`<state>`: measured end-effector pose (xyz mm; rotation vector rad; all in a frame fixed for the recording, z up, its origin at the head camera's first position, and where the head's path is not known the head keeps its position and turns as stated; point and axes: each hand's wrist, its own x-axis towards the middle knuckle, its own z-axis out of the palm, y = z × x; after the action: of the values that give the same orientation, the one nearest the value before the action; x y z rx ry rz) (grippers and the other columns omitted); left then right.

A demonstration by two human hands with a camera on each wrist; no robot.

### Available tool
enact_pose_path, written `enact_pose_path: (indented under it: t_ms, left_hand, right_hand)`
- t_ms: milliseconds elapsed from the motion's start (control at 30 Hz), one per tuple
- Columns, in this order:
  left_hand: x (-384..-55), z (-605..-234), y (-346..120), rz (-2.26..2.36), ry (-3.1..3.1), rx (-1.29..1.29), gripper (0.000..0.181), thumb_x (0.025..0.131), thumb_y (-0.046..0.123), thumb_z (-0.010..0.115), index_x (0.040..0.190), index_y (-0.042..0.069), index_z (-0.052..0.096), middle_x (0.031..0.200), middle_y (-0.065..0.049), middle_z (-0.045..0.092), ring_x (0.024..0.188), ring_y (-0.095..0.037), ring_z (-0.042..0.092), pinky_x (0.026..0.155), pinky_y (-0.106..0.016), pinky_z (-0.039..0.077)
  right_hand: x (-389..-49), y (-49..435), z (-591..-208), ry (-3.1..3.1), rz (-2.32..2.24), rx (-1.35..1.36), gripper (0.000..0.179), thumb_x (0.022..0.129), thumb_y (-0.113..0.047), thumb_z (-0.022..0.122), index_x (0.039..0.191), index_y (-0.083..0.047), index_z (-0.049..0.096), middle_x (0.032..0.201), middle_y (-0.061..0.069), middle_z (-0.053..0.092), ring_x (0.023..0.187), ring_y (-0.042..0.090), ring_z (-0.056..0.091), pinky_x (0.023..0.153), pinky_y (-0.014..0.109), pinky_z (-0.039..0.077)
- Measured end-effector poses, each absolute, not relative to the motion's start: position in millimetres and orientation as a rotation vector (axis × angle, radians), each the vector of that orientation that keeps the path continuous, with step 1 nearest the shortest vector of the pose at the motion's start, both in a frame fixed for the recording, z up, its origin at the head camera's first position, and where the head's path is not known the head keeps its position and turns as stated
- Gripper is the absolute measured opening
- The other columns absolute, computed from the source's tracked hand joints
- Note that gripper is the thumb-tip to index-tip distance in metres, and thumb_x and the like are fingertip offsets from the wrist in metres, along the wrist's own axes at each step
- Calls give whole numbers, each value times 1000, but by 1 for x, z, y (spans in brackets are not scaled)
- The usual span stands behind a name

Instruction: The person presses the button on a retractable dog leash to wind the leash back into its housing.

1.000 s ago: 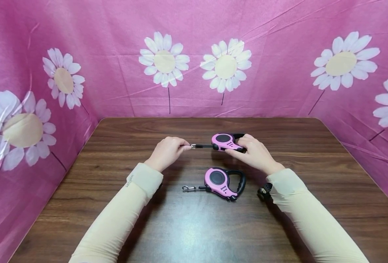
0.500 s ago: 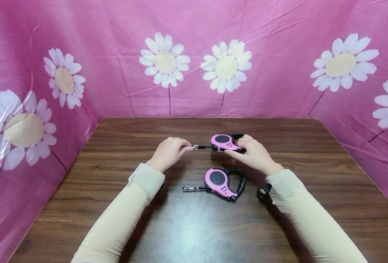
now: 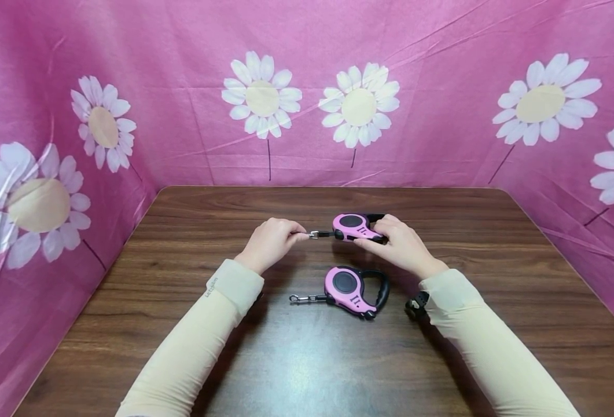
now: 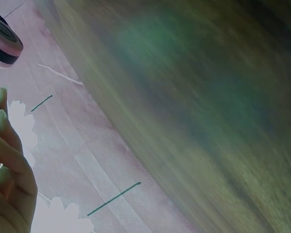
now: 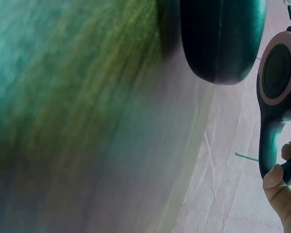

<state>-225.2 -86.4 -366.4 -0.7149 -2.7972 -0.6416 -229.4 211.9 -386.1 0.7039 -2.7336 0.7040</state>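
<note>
My right hand (image 3: 403, 243) grips the black handle of a pink and black retractable dog leash (image 3: 350, 226), its fingers curled through the handle loop in the right wrist view. From the leash's left end a short black strap with a metal clip (image 3: 314, 234) points left. My left hand (image 3: 270, 240) pinches the end of that clip between thumb and fingertips. In the left wrist view the left fingers (image 4: 12, 160) are bent just below the leash body (image 4: 7, 41). A second matching leash (image 3: 344, 289) lies nearer on the table, its metal snap hook (image 3: 301, 299) pointing left.
The brown wood-grain table (image 3: 182, 347) reaches back to a pink cloth (image 3: 307, 156) printed with white daisies, which also hangs at both sides. A black strap device (image 3: 417, 305) sits at the right wrist.
My left hand has moved slightly right with the clip, and the strap showing between clip and leash body has shortened. The right hand has barely moved; the second leash lies still.
</note>
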Motion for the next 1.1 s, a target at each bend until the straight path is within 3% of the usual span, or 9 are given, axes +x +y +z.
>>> enact_pose_path:
  t_ms: [733, 1100]
  left_hand:
    - [-224, -367, -84, -651, -2825, -715, 23, 94, 37, 66, 101, 18, 78, 97, 4, 77, 92, -16, 73, 82, -40, 56]
    - [-225, -370, -83, -586, -2878, -675, 20, 94, 38, 67, 99, 22, 77, 96, 6, 76, 89, -16, 72, 78, -42, 56]
  right_hand:
    - [-229, 212, -387, -2705, 677, 766, 37, 86, -48, 73, 72, -18, 57, 80, -1, 50, 76, 13, 44, 65, 28, 37]
    - [-235, 216, -393, -2616, 707, 1036, 20, 94, -19, 64, 76, -12, 59, 81, 2, 54, 84, 16, 47, 75, 32, 39]
